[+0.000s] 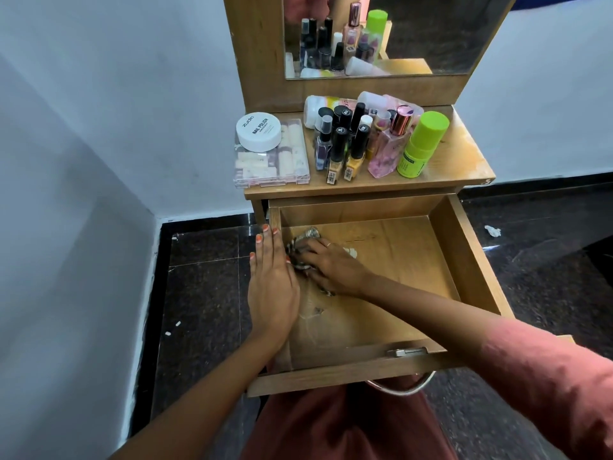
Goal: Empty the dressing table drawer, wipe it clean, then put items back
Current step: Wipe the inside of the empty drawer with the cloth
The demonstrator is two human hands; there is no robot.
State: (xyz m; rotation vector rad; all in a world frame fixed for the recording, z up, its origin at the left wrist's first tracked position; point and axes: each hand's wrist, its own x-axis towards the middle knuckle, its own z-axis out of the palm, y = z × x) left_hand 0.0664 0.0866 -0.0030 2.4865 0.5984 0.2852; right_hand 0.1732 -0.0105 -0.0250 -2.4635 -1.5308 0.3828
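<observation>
Dark speckled floor [205, 293] and pale walls surround the wooden dressing table [464, 167]; its drawer [464, 260] stands pulled out towards you, and the cosmetics, namely nail polish bottles [338, 144], a green-capped bottle [421, 144] and a white tub [258, 131] on a clear case [292, 164], sit on the tabletop below the mirror [447, 34]. Your left hand [272, 287] lies flat, fingers straight, along the drawer's left wall, holding nothing. Your right hand [335, 270] is inside the drawer near its rear left corner, fingers curled over a bunched patterned cloth [306, 235] pressed against the drawer floor.
</observation>
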